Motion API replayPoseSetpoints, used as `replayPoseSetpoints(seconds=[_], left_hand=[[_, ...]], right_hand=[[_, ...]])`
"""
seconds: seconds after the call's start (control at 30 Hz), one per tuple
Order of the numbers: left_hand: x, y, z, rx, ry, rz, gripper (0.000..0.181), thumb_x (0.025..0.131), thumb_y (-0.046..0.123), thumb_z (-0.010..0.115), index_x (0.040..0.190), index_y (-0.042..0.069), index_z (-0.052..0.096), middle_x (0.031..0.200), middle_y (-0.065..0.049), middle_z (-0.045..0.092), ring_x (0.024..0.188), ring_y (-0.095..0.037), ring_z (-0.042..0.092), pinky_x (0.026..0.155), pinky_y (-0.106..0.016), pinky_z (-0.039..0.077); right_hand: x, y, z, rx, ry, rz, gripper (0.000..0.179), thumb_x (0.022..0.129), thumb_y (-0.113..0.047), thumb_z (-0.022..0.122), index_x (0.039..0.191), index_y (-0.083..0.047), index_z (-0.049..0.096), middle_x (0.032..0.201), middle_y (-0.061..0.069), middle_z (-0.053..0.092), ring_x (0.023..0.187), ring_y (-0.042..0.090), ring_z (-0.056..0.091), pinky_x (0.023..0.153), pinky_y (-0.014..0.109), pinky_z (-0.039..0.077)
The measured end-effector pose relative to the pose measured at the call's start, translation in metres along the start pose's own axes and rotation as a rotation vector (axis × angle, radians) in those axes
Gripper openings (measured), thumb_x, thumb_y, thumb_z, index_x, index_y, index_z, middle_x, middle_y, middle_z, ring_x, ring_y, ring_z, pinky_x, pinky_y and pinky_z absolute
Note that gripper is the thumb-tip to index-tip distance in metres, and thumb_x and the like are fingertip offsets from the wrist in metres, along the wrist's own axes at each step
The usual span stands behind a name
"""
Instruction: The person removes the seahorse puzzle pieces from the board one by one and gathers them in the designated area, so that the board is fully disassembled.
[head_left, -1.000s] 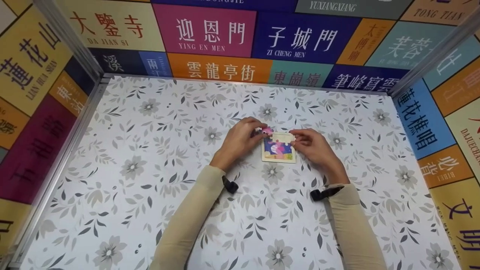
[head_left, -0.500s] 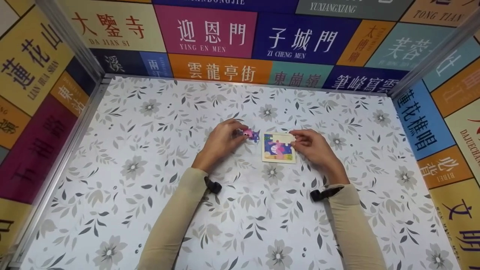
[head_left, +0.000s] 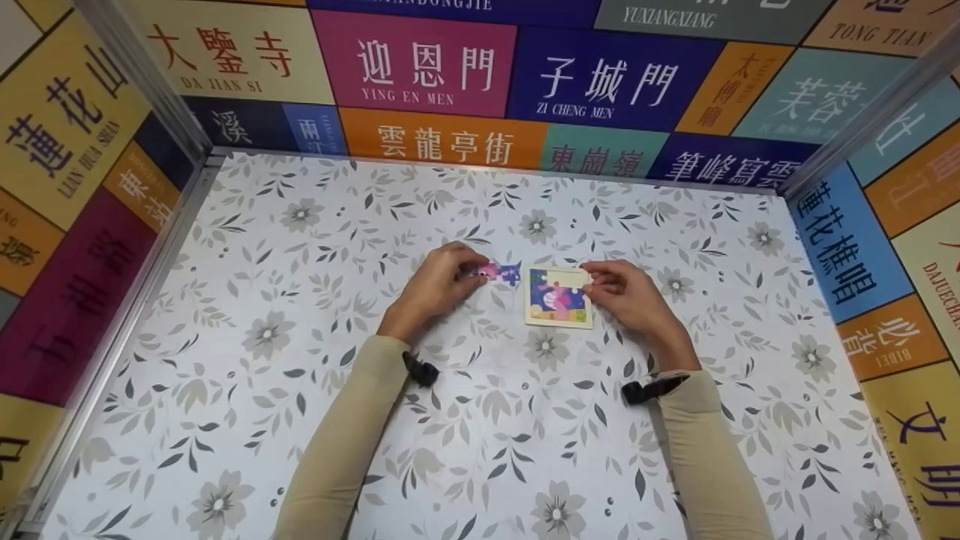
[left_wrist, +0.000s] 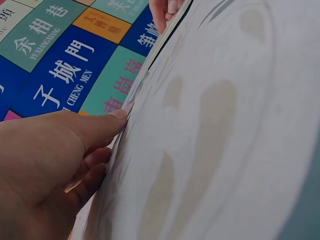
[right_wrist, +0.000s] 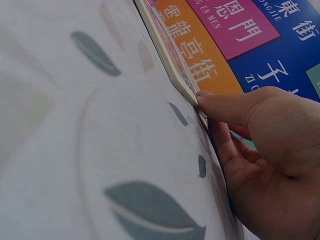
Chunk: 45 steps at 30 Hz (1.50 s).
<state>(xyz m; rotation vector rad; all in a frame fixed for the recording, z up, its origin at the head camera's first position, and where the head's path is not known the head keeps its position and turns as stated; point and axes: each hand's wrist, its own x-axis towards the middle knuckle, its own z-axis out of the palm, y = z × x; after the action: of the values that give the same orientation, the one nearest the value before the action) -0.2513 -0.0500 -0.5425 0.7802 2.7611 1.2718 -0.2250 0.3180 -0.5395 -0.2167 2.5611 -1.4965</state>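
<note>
Purple-and-pink pieces (head_left: 508,273) lie just left of the tray (head_left: 558,324), a narrow gap between edges; white surface stretches on all sides. The left hand (head_left: 436,283) pinches the pieces' left end; the right hand (head_left: 630,294) grips the tray's far right corner, thumb and fingers close together. Inside the tray, a puzzle (head_left: 556,300) leaves bare cream at far right. Flowered table (head_left: 360,442), lettered walls (head_left: 420,67).

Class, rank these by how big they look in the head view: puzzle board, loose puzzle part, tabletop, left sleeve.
1. Tabletop
2. Left sleeve, cropped by frame
3. Puzzle board
4. Loose puzzle part
</note>
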Motion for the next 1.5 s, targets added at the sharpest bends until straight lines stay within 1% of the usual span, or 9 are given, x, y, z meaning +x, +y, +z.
replayPoseSetpoints(seconds=[0.23, 0.47, 0.63, 0.7, 0.8, 0.9, 1.07, 1.33, 1.5], left_hand=[[0.0, -0.001, 0.001, -0.002, -0.012, -0.018, 0.028, 0.101, 0.019, 0.078, 0.127, 0.01, 0.079, 0.116, -0.009, 0.072, 0.103, -0.023, 0.066, 0.092, -0.038, 0.056], [0.001, 0.001, 0.004, 0.024, 0.016, -0.026, 0.028, 0.1, 0.02, 0.078, 0.126, 0.01, 0.079, 0.118, -0.009, 0.071, 0.105, -0.025, 0.065, 0.094, -0.039, 0.055], [0.001, 0.001, 0.005, 0.034, 0.015, -0.035, 0.026, 0.102, 0.02, 0.077, 0.126, 0.01, 0.08, 0.12, -0.01, 0.069, 0.106, -0.025, 0.064, 0.096, -0.04, 0.055], [0.0, 0.002, 0.005, 0.036, 0.01, -0.039, 0.027, 0.102, 0.02, 0.076, 0.127, 0.01, 0.079, 0.122, -0.01, 0.069, 0.108, -0.026, 0.064, 0.097, -0.04, 0.054], [-0.001, 0.002, 0.005, 0.041, 0.003, -0.045, 0.028, 0.103, 0.021, 0.075, 0.129, 0.011, 0.079, 0.124, -0.01, 0.068, 0.112, -0.026, 0.064, 0.1, -0.042, 0.054], [-0.001, 0.002, 0.004, 0.044, -0.003, -0.048, 0.029, 0.103, 0.021, 0.075, 0.13, 0.011, 0.078, 0.125, -0.01, 0.068, 0.114, -0.026, 0.063, 0.102, -0.042, 0.053], [-0.001, 0.002, 0.004, 0.041, -0.009, -0.043, 0.03, 0.103, 0.021, 0.075, 0.13, 0.01, 0.078, 0.125, -0.011, 0.067, 0.113, -0.027, 0.063, 0.102, -0.042, 0.053], [0.001, 0.005, 0.003, 0.01, 0.008, -0.029, 0.033, 0.101, 0.018, 0.077, 0.132, 0.007, 0.076, 0.125, -0.012, 0.069, 0.114, -0.028, 0.064, 0.104, -0.042, 0.053], [0.003, 0.012, 0.009, -0.022, 0.035, -0.005, 0.033, 0.098, 0.014, 0.077, 0.13, 0.005, 0.076, 0.125, -0.014, 0.069, 0.117, -0.03, 0.063, 0.105, -0.042, 0.052]], right_hand=[[0.0, -0.001, 0.0, -0.014, -0.002, 0.019, 0.046, 0.101, -0.015, 0.077, 0.146, -0.008, 0.067, 0.125, 0.02, 0.066, 0.106, 0.012, 0.066, 0.091, 0.011, 0.054], [-0.001, -0.001, 0.0, 0.004, 0.004, 0.013, 0.047, 0.101, -0.012, 0.078, 0.146, -0.006, 0.067, 0.126, 0.021, 0.065, 0.106, 0.012, 0.066, 0.09, 0.01, 0.054], [0.0, -0.001, -0.001, 0.006, -0.001, 0.014, 0.046, 0.101, -0.012, 0.077, 0.146, -0.006, 0.067, 0.127, 0.022, 0.065, 0.107, 0.013, 0.065, 0.09, 0.009, 0.053], [0.0, -0.004, 0.0, 0.007, -0.004, 0.016, 0.046, 0.102, -0.01, 0.076, 0.146, -0.003, 0.066, 0.128, 0.024, 0.065, 0.109, 0.016, 0.065, 0.09, 0.009, 0.052], [-0.005, -0.019, 0.001, 0.016, -0.012, 0.015, 0.046, 0.102, -0.004, 0.073, 0.146, 0.004, 0.063, 0.127, 0.029, 0.064, 0.109, 0.02, 0.065, 0.09, 0.009, 0.052], [-0.006, -0.021, 0.001, 0.021, -0.015, 0.022, 0.047, 0.102, -0.002, 0.072, 0.147, 0.006, 0.061, 0.128, 0.031, 0.064, 0.109, 0.021, 0.064, 0.09, 0.009, 0.052], [0.001, -0.001, 0.001, 0.016, 0.004, 0.016, 0.046, 0.103, -0.01, 0.074, 0.147, -0.001, 0.064, 0.128, 0.025, 0.065, 0.107, 0.011, 0.064, 0.09, 0.008, 0.052], [-0.001, -0.001, 0.0, 0.018, 0.012, 0.0, 0.044, 0.102, -0.013, 0.076, 0.145, -0.005, 0.067, 0.123, 0.019, 0.067, 0.105, 0.009, 0.067, 0.091, 0.011, 0.054], [-0.001, 0.0, 0.0, 0.011, 0.012, 0.0, 0.044, 0.102, -0.014, 0.076, 0.145, -0.005, 0.067, 0.125, 0.02, 0.066, 0.107, 0.01, 0.066, 0.092, 0.011, 0.054]])
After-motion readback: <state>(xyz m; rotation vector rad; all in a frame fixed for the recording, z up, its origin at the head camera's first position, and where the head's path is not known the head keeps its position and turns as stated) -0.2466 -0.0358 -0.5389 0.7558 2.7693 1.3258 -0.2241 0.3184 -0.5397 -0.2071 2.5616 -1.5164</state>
